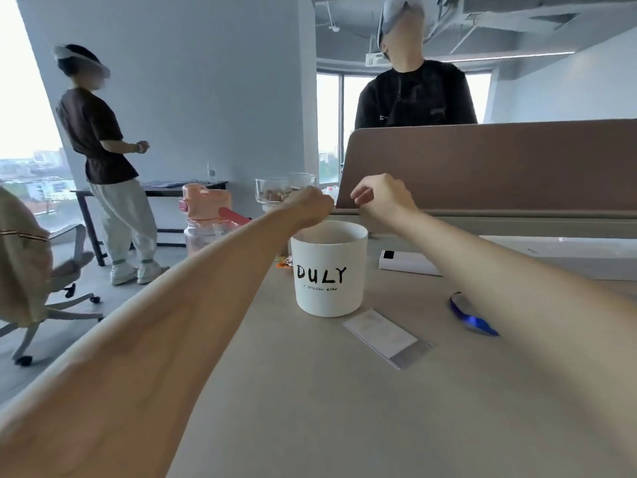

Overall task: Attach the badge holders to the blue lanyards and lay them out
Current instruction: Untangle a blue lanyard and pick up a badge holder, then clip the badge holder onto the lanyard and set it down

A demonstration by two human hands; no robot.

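Note:
Both my arms stretch out over the beige table. My left hand is a closed fist above the far rim of a white tub marked "DULY". My right hand hovers just right of it, fingers curled and pinched; I cannot see anything between them. A clear badge holder with a white card lies flat in front of the tub. A blue lanyard lies bunched on the table, partly hidden under my right forearm.
A white power bank lies right of the tub. A pink water bottle and a glass bowl stand at the table's far left. A brown desk divider closes off the back. Two people stand beyond; an office chair sits at left.

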